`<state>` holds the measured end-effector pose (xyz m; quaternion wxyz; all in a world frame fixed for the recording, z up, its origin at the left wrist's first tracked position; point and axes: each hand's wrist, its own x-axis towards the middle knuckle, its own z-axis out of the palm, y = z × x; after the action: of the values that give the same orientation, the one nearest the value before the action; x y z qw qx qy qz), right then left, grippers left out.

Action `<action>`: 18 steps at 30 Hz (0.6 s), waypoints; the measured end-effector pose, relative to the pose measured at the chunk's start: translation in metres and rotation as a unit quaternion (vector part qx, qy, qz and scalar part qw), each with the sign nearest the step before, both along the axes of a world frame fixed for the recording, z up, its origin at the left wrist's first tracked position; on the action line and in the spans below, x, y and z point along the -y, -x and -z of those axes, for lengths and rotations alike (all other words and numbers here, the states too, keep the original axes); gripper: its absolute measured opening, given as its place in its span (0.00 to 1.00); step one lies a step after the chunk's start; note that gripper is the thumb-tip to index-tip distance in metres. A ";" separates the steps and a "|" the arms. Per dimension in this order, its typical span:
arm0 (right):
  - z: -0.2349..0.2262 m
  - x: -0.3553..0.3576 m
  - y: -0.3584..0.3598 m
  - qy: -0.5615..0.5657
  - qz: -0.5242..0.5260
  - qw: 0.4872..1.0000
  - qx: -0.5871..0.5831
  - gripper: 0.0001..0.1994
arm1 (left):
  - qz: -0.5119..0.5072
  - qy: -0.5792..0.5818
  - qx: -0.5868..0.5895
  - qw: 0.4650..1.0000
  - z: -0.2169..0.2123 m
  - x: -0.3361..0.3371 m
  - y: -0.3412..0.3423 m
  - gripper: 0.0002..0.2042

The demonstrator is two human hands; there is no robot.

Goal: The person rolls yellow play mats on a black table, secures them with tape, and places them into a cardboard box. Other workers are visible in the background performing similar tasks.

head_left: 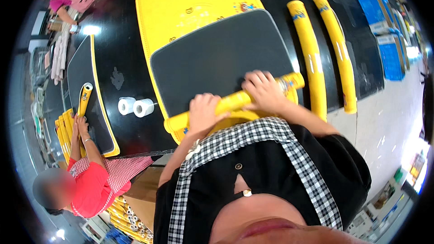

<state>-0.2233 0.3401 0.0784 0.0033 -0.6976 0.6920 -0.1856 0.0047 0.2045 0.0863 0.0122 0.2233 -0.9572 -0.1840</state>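
Observation:
Across the near end of a mat with a dark grey back [221,58] lies a yellow rolled-up mat [233,102], slanting up to the right. My left hand [204,114] is closed over the left part of this roll. Further along it, my right hand [263,91] grips the roll near its right end, fingers bent over the top. Whether the roll is joined to the dark-backed mat cannot be seen. Beneath the dark sheet, a yellow mat with small coloured prints [194,4] lies face up, showing at the far side and along the left edge.
Two finished yellow rolls [311,58] lie to the right on the black table [122,49]. Two white tape rolls [143,107] stand to the left. A co-worker in red [97,178] handles another roll there. Blue crates [389,56] are beyond the right edge.

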 end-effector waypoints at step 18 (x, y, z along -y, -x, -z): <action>0.005 0.143 0.056 0.002 0.080 0.996 -0.028 0.25 | -0.027 0.269 -0.166 0.948 0.012 0.088 0.084 0.34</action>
<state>-0.2795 0.1972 0.0730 -0.0324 -0.6452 0.7447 -0.1676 -0.0794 0.1169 0.0738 0.2356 0.2038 -0.9491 0.0458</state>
